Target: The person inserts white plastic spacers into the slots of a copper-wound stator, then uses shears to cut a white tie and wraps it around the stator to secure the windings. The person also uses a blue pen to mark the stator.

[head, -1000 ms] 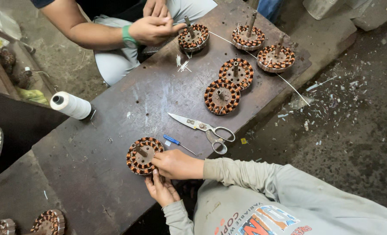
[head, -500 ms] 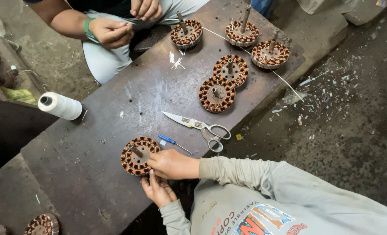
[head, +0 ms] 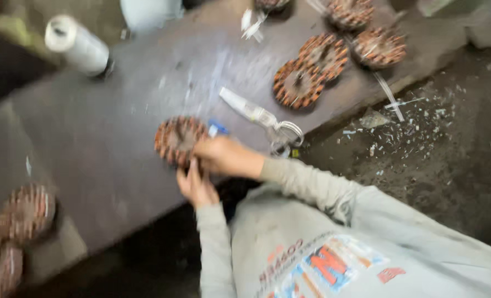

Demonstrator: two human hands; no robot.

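Right hand (head: 223,157): my grip rests on the wound stator ring (head: 178,139), left of centre on the bench (head: 118,138); blur hides how tightly
Left hand (head: 197,187): fingers touch the ring's near edge; closure I cannot tell
Scissors (head: 262,118): just right of my hand
Risk: I judge a snagged copper winding; a slipping ring would cause it

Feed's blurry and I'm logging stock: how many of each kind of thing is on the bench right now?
Copper-wound rings on the bench: 6 in view: one at the hands, then, and one cut off by the top edge
Scissors: 1
Spool of white thread: 1
Small blue item: 1
Total: 9
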